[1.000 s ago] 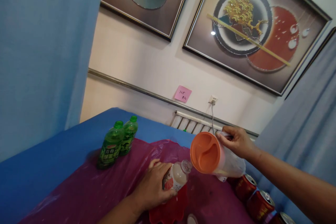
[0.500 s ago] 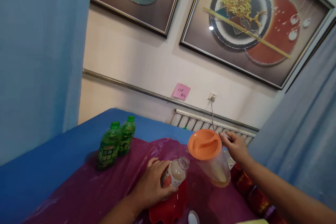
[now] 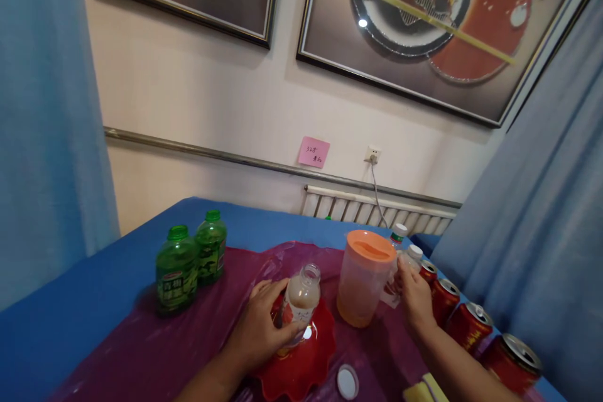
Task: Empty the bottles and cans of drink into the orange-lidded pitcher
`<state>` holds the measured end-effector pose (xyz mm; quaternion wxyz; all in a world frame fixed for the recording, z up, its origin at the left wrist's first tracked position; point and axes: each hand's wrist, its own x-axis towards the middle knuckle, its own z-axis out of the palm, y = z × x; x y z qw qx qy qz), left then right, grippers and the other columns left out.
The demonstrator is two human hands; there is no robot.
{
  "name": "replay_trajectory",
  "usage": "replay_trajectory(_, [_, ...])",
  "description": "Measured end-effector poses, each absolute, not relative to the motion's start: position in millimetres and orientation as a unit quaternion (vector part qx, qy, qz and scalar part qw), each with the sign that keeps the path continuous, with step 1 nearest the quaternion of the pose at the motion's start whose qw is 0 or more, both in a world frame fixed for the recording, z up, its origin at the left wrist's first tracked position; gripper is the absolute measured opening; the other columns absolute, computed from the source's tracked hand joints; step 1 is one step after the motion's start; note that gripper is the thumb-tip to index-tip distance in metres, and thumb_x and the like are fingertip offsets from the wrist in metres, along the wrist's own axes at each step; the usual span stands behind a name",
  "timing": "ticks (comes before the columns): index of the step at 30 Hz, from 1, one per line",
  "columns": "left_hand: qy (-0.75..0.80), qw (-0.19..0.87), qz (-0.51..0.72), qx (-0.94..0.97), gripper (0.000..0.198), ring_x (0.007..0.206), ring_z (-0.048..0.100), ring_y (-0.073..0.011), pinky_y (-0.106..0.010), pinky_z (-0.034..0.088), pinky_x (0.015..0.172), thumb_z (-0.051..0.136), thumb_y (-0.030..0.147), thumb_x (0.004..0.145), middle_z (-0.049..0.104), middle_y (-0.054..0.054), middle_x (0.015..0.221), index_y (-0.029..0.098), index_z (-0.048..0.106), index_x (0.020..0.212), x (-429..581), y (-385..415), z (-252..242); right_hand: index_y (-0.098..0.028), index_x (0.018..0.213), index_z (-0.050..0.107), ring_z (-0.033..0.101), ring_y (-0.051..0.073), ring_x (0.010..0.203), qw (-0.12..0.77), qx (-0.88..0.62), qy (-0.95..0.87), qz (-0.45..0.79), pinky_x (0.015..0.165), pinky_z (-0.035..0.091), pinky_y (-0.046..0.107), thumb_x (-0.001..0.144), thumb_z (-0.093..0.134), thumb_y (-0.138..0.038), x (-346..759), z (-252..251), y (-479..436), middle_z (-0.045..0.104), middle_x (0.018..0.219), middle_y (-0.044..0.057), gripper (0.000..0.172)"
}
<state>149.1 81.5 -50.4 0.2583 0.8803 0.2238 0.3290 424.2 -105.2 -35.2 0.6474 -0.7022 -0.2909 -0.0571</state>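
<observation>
My left hand (image 3: 264, 323) is wrapped round a clear bottle (image 3: 301, 298) with a pale drink inside, its mouth uncapped. The bottle is over a red scalloped dish (image 3: 301, 361); I cannot tell whether it rests on the dish. My right hand (image 3: 414, 289) grips the handle side of a translucent pitcher (image 3: 360, 289). An orange lid (image 3: 371, 246) covers the pitcher, and some yellowish liquid sits low in it. The pitcher stands nearly upright, to the right of the bottle. A white cap (image 3: 347, 382) lies in front of the dish.
Two uncapped green bottles (image 3: 176, 273) stand at the left on the purple plastic sheet (image 3: 141, 352). Several red cans (image 3: 468, 326) line the right side, with a white-capped bottle (image 3: 399, 232) behind. A yellow cloth-like item (image 3: 426, 389) lies near the front. Beyond are a radiator (image 3: 348, 206) and a wall.
The pitcher has gone from tilted to nearly upright in my right hand. My left hand still holds the bottle, now more upright. The camera view has shifted, showing more of the cans.
</observation>
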Motion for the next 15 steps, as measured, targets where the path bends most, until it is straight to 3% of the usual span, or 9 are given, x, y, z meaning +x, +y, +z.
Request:
replay_trajectory(5, [0.212,0.271,0.341,0.875,0.061,0.114,0.064,-0.0325,-0.05,0.049,0.104,0.08,0.037,0.068,0.072,-0.009,0.122,0.021,0.065,0.125,149.7,84.3,-51.2,-0.023,0.069,0.052,0.052,0.017,0.054,0.716,-0.664,-0.213,0.019,0.05,0.044,0.028,0.083,0.057,-0.074,418.8,-44.5,-117.6,0.055,0.059,-0.002,0.053])
replay_trajectory(8, [0.222,0.27,0.348,0.87,0.063,0.117,0.062,-0.0331,-0.05,0.05,0.103,0.079,0.039,0.068,0.071,-0.01,0.124,0.022,0.064,0.127,150.5,90.0,-60.2,-0.02,0.089,0.063,0.064,0.022,0.081,0.714,-0.678,-0.176,-0.012,0.071,0.053,0.031,0.08,0.061,-0.073,413.0,-46.3,-132.5,0.068,0.085,0.004,0.053])
replay_trajectory(11, [0.244,0.252,0.359,0.865,0.065,0.121,0.059,-0.0359,-0.053,0.049,0.105,0.078,0.042,0.068,0.071,-0.01,0.125,0.023,0.064,0.128,151.8,96.9,-73.5,-0.021,0.111,0.061,0.063,0.025,0.104,0.71,-0.689,-0.122,-0.079,0.087,0.052,0.034,0.077,0.066,-0.069,397.9,-59.6,-151.9,0.068,0.111,0.007,0.058])
replay_trajectory(15, [0.252,0.236,0.366,0.864,0.065,0.124,0.058,-0.0362,-0.053,0.049,0.105,0.077,0.044,0.07,0.07,-0.01,0.128,0.024,0.063,0.13,153.7,101.9,-84.5,-0.022,0.103,0.065,0.067,0.025,0.093,0.645,-0.727,-0.235,-0.007,0.082,0.055,0.035,0.081,0.067,-0.056,360.2,-89.4,-171.3,0.071,0.101,0.007,0.04])
